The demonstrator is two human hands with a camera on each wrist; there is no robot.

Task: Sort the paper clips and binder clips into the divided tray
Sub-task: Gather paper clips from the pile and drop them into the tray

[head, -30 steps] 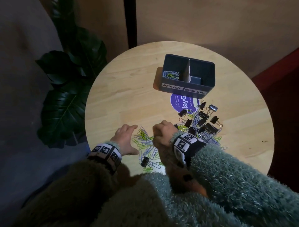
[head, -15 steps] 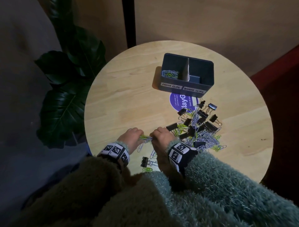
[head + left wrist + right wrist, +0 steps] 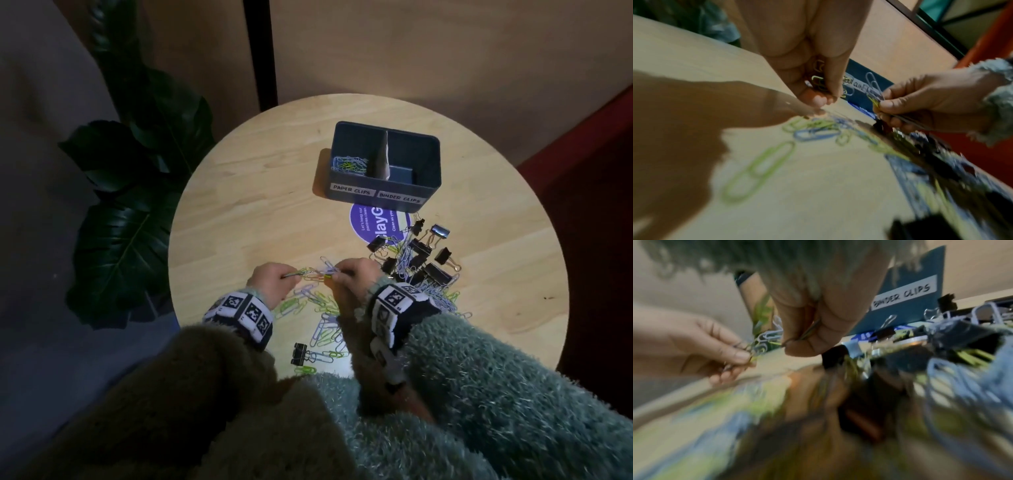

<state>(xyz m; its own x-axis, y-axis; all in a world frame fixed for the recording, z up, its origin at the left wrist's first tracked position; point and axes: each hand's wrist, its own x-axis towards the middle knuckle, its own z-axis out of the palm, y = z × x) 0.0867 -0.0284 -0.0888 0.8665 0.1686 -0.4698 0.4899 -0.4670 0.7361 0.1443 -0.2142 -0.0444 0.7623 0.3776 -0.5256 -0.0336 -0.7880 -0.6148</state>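
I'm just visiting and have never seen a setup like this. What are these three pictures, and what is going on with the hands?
No machine here: a person wears three cameras. The wide picture comes from the head, the two close ones from the wrists. On the round table stands a divided tray labelled for paper clips and binder clips; only the paper-clip side shows clips. Black binder clips and loose paper clips lie scattered nearby. The left hand and right hand each pinch a small bunch of paper clips, close together above the table.

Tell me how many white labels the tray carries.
2. The PAPER CLIPS label sits on the tray front at left, the BINDER CLIPS label at right; other walls are hidden.
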